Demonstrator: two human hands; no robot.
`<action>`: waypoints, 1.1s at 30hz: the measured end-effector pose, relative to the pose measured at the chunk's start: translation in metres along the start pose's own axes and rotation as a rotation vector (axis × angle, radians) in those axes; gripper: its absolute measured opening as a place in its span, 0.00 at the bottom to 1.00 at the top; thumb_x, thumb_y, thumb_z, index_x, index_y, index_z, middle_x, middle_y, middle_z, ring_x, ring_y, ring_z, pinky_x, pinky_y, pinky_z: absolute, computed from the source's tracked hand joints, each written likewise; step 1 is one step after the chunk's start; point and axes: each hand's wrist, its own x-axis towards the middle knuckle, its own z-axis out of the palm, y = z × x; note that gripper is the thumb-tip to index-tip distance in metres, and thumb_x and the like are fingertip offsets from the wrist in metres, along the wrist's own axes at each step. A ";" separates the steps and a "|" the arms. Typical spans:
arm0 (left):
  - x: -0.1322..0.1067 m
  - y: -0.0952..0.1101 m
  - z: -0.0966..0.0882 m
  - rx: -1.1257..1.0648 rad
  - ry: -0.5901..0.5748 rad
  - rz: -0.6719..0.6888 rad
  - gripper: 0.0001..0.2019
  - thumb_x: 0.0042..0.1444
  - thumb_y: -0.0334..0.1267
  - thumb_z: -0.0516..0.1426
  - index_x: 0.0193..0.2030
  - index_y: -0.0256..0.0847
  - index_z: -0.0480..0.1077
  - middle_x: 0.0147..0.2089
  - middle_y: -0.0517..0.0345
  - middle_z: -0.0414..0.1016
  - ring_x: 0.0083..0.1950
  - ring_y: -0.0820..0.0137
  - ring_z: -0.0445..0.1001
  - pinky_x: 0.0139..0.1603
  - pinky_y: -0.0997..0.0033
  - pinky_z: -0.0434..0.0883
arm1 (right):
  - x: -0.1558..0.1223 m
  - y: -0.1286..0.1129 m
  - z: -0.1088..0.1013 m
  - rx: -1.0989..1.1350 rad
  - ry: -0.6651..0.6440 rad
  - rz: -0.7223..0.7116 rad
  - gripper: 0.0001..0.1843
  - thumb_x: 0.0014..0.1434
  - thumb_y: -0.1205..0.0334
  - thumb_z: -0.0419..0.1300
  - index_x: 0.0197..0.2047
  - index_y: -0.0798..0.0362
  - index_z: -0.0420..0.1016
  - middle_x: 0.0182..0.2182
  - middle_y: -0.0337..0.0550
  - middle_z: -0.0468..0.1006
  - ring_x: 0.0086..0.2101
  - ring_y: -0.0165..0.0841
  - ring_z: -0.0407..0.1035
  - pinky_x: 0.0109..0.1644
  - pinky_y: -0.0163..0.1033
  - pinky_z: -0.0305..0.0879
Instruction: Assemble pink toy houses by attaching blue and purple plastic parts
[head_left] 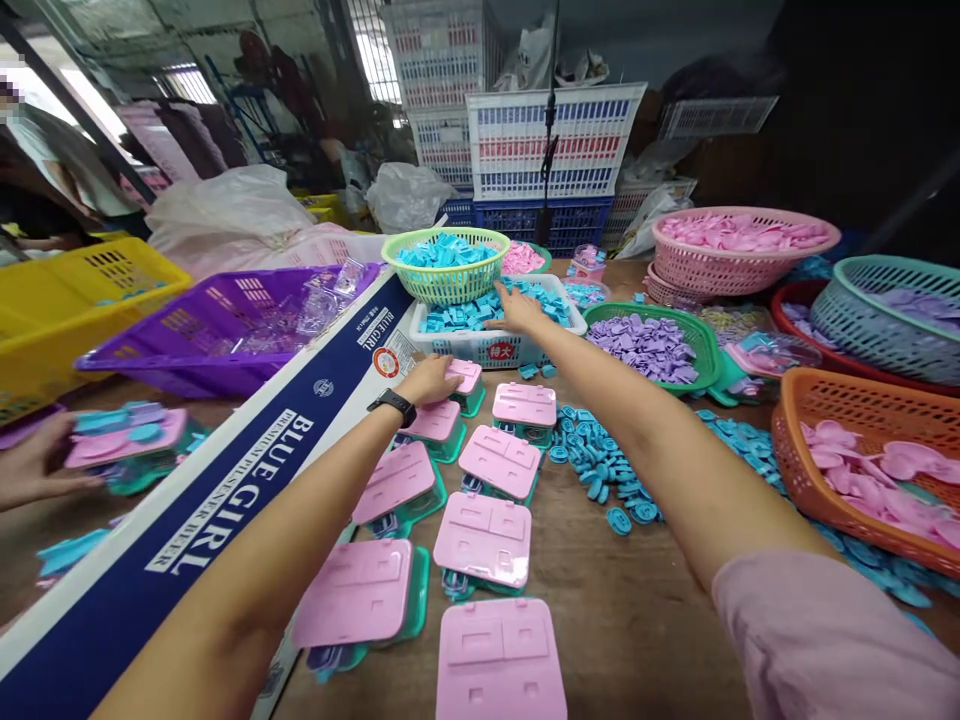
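My left hand (430, 381), with a black band at the wrist, is curled at the farthest pink-lidded box (466, 377) of the left row, its fingertips on the lid. My right hand (519, 308) reaches over a white basket (465, 350) of small blue plastic pieces (551, 297), thumb and forefinger apart, nothing visible between them. A light-green basket (450, 285) of similar blue pieces rests on the white basket's left part. Two rows of green boxes with pink lids (484, 540) run toward me; small parts show under some lids.
A long blue beer carton (247, 470) lies along the left; beyond it another person's hand (37, 470) holds a filled box. Loose blue round pieces (600, 450) lie right. Around stand a green basket (705, 350), an orange basket (795, 440) and a purple crate (150, 355).
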 end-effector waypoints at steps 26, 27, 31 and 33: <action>-0.022 0.010 -0.036 -1.266 0.332 0.021 0.18 0.65 0.42 0.59 0.58 0.35 0.75 0.55 0.46 0.80 0.43 0.69 0.81 0.49 0.66 0.79 | -0.064 0.002 -0.028 0.822 -0.029 -0.410 0.17 0.65 0.45 0.57 0.40 0.52 0.73 0.37 0.40 0.77 0.35 0.34 0.69 0.36 0.34 0.65; -0.022 0.014 -0.037 -1.347 0.311 0.053 0.18 0.64 0.44 0.61 0.56 0.36 0.75 0.54 0.47 0.80 0.42 0.71 0.80 0.47 0.69 0.79 | -0.073 -0.003 -0.028 0.812 -0.047 -0.475 0.18 0.64 0.44 0.58 0.39 0.52 0.73 0.36 0.40 0.76 0.35 0.34 0.69 0.37 0.35 0.65; -0.032 0.025 -0.040 -1.463 0.241 0.124 0.20 0.52 0.52 0.71 0.37 0.35 0.77 0.35 0.54 0.79 0.33 0.73 0.77 0.38 0.73 0.77 | -0.091 -0.017 -0.024 0.741 -0.048 -0.604 0.18 0.61 0.46 0.61 0.40 0.54 0.75 0.36 0.41 0.75 0.34 0.34 0.65 0.37 0.36 0.62; -0.039 0.027 -0.039 -1.527 0.237 0.099 0.21 0.49 0.51 0.73 0.32 0.35 0.75 0.30 0.56 0.77 0.32 0.72 0.77 0.41 0.69 0.78 | -0.097 -0.022 -0.020 0.777 -0.061 -0.556 0.18 0.61 0.46 0.63 0.41 0.54 0.75 0.34 0.40 0.75 0.31 0.32 0.63 0.33 0.35 0.60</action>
